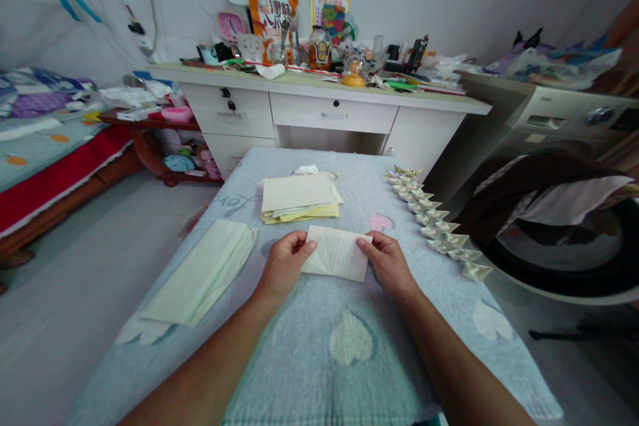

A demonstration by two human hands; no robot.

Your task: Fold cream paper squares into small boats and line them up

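Both hands hold a small creased sheet of paper (337,256) just over the middle of the cloth-covered table. My left hand (285,259) pinches its left edge between thumb and fingers. On the opposite side, my right hand (389,258) grips the upper right corner the same way. Fold lines fan across the pale sheet. Beyond the hands lies a stack of cut paper (299,194), white on top with yellow sheets below. To the left rests a pile of long folded pale-green paper (204,273). Folded paper boats (434,216) stand in rows along the table's right side.
The table (309,373) wears a blue cloth with heart patterns. Behind it a white desk (334,103) carries a jar (320,48), an orange snack bag (272,10) and clutter. A washing machine (559,113) with laundry in its open door stands right; a bed (54,146) is left.
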